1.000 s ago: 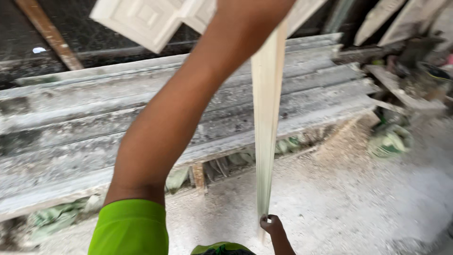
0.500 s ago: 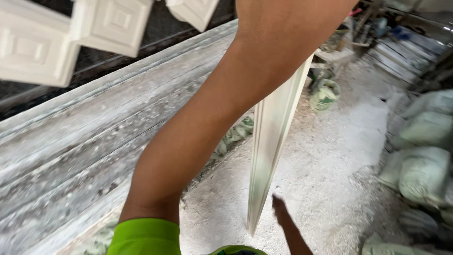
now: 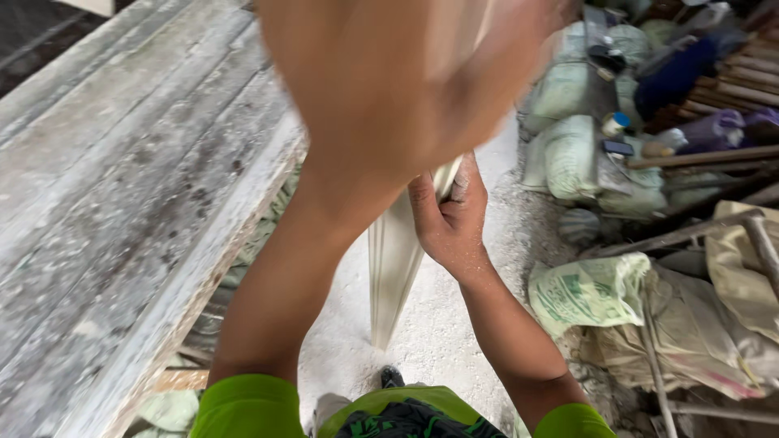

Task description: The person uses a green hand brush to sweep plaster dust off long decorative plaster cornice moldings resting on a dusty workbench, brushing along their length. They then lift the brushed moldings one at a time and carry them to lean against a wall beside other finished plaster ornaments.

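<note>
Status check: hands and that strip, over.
Right hand gripping pale strip, strip near upright. Left hand raised out of view, forearm blurred. Sacks right, planks left.

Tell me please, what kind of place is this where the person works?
Probably a small plaster or cement moulding workshop. White dust covers the floor, a long dusty wooden bench runs along the left, and filled sacks lie piled on the right. The right hand grips a long pale moulded strip.

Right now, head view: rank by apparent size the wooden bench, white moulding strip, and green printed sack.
1. wooden bench, largest.
2. white moulding strip, partly hidden by the left arm and right hand.
3. green printed sack; close to the strip, ranking unsure.
</note>
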Action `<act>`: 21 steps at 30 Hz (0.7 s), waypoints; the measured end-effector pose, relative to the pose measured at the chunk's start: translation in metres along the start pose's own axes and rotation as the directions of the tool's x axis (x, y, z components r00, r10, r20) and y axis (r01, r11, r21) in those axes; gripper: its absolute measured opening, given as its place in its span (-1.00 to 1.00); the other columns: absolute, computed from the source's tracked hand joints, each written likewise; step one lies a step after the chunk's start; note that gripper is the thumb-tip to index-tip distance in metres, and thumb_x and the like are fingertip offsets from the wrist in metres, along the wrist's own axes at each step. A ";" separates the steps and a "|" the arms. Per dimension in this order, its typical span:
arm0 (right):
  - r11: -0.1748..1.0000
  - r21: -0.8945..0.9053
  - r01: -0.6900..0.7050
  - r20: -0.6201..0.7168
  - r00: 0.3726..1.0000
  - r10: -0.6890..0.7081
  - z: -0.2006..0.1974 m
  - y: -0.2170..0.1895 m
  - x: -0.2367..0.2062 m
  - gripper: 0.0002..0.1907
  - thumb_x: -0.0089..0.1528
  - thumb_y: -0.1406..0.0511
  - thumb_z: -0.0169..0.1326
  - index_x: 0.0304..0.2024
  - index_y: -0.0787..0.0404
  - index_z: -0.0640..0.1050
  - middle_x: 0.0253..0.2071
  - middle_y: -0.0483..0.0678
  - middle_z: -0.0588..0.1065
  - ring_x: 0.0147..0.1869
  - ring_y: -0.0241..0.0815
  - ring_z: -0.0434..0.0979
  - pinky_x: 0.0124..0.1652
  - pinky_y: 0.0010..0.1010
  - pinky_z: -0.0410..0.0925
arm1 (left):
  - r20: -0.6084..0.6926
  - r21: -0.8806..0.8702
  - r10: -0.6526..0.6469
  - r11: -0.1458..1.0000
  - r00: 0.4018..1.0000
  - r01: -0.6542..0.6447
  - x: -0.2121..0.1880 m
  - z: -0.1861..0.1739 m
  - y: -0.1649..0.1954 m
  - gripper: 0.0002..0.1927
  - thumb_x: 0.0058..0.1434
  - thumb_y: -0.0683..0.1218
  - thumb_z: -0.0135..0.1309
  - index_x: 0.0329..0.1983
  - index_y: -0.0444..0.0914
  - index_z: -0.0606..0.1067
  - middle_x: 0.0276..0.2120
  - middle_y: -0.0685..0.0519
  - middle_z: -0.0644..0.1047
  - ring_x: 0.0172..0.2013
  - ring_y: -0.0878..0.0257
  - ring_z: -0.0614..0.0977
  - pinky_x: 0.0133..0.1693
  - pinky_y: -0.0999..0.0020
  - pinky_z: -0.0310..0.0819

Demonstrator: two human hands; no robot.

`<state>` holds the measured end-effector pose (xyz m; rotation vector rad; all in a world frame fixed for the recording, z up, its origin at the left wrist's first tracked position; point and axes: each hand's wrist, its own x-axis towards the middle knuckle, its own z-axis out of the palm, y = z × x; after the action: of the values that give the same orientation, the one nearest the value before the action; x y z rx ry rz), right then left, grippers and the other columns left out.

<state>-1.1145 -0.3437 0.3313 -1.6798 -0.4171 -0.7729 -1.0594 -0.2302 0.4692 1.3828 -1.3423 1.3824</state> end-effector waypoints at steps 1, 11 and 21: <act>0.999 -0.035 0.013 -0.021 1.000 -0.014 -0.003 0.000 0.004 -0.66 0.52 0.29 0.02 0.28 0.32 0.37 0.03 -0.06 0.49 -0.02 -0.36 0.46 0.02 -0.52 0.39 | -0.141 -0.017 -0.092 0.996 0.986 0.090 -0.027 -0.004 0.001 -0.57 0.52 0.03 -0.28 0.32 -0.30 0.24 0.09 -0.18 0.40 0.04 0.05 0.49 0.03 0.22 0.50; 0.976 -0.213 0.047 -0.184 0.979 -0.088 -0.022 0.036 0.017 -0.53 0.52 0.22 0.02 0.35 0.35 0.27 0.12 -0.01 0.47 0.12 -0.34 0.49 0.12 -0.49 0.42 | 0.717 0.120 -0.696 0.154 0.022 0.981 -0.421 0.010 0.034 -0.42 0.48 0.14 -0.42 0.31 -0.25 0.41 0.25 -0.17 0.49 0.26 0.01 0.49 0.31 0.10 0.27; 0.984 -0.179 0.021 -0.257 0.964 -0.068 -0.011 0.075 0.040 -0.51 0.53 0.23 0.03 0.41 0.29 0.25 0.15 -0.02 0.48 0.08 -0.36 0.48 0.08 -0.50 0.42 | 0.920 0.117 -0.389 0.155 -0.049 0.981 -0.498 0.068 0.028 -0.50 0.32 0.21 0.13 -0.17 -0.36 0.54 -0.48 -0.10 0.56 -0.45 0.14 0.56 -0.36 0.25 0.45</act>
<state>-1.0408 -0.3787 0.3055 -1.7048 -0.2064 -1.0768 -1.0071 -0.2209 -0.0311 1.8341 -0.8865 -0.7336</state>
